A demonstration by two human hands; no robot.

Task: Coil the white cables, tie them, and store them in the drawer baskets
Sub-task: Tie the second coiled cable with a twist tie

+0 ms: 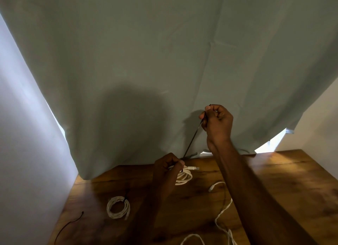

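My left hand pinches a coiled white cable just above the wooden table, at the spot where a black tie wraps it. My right hand is raised up and to the right, closed on the free end of that tie, which runs taut and slanted between the two hands. A second coiled white cable, bound with a black tie, lies flat to the left. A loose white cable snakes under my right forearm toward the near edge.
A spare black tie lies near the table's left edge. A grey-green curtain hangs right behind the table, with white walls on both sides. No drawer or basket is in view.
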